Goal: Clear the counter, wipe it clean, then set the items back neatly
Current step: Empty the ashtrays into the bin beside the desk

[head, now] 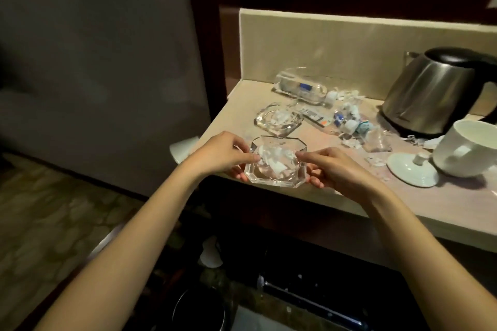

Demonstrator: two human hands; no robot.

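Both our hands pinch one glass ashtray [275,161] at the counter's [403,204] front edge — left hand [224,154] on its left rim, right hand [332,166] on its right, thumbs on top, fingers curled beneath. White paper scraps [274,160] lie inside it — forearms reach forward, converging.

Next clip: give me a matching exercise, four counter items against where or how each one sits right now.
Things:
1. near glass ashtray
2. far glass ashtray
3. white cup
4. plastic bottle

States:
A. lying on its side near the backsplash
B. standing in front of the kettle
C. held by the left hand and right hand
D. resting untouched on the counter

Pairs: 1-C, 2-D, 3-B, 4-A
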